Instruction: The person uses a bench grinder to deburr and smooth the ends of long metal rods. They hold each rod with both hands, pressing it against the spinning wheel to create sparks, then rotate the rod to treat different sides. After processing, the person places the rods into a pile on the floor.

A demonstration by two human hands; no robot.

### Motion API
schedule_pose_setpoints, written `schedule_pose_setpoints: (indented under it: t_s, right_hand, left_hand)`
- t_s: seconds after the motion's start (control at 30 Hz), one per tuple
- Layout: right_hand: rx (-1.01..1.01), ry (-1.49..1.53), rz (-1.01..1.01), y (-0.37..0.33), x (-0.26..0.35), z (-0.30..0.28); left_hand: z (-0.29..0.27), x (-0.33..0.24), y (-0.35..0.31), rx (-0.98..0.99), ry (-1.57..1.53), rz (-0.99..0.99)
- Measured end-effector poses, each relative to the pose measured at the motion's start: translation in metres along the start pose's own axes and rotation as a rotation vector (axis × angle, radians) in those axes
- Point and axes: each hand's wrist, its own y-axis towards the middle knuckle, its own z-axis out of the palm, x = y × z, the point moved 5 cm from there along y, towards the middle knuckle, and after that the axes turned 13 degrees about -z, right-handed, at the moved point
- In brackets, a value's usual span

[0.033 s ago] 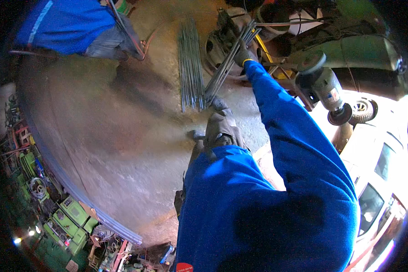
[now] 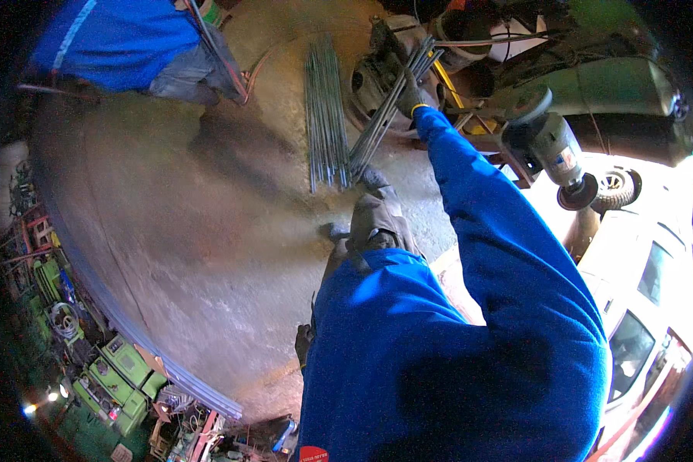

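Note:
My right hand (image 2: 413,94), in a dark glove with a yellow cuff edge, reaches forward. It is closed around a slanting bundle of thin metal rods (image 2: 383,123), whose lower ends come down close to my shoe. To the left of that bundle, a row of similar long metal rods (image 2: 327,115) lies on the floor. My left hand (image 2: 304,343), also dark-gloved, hangs beside my body and is mostly hidden by my blue garment, so its fingers cannot be made out.
Upper left, another person in blue (image 2: 123,42) is beside a reddish hose (image 2: 248,85). An angle grinder (image 2: 550,146) is at the right, above a white vehicle (image 2: 631,285). Green machines (image 2: 119,373) and clutter line the lower left. A wheel-like metal part (image 2: 366,81) lies behind the held rods.
The other person in blue has shifted slightly to the right. My right hand keeps its hold on the rods, nearly unmoved.

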Motion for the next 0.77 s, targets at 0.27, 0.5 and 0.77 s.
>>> schedule_pose_setpoints:
  t_s: [0.27, 0.5, 0.77]
  right_hand:
    - [-0.234, -0.163, -0.042, -0.189, 0.139, -0.055]
    - [-0.353, 0.159, -0.359, -0.293, 0.190, -0.008]
    - [-0.082, -0.030, -0.234, -0.349, 0.224, 0.048]
  left_hand:
    - [-0.094, -0.005, 0.065, 0.114, 0.127, 0.110]
    - [-0.136, 0.015, 0.099, 0.212, 0.204, 0.269]
    - [-0.103, -0.030, 0.088, 0.245, 0.652, 0.813]
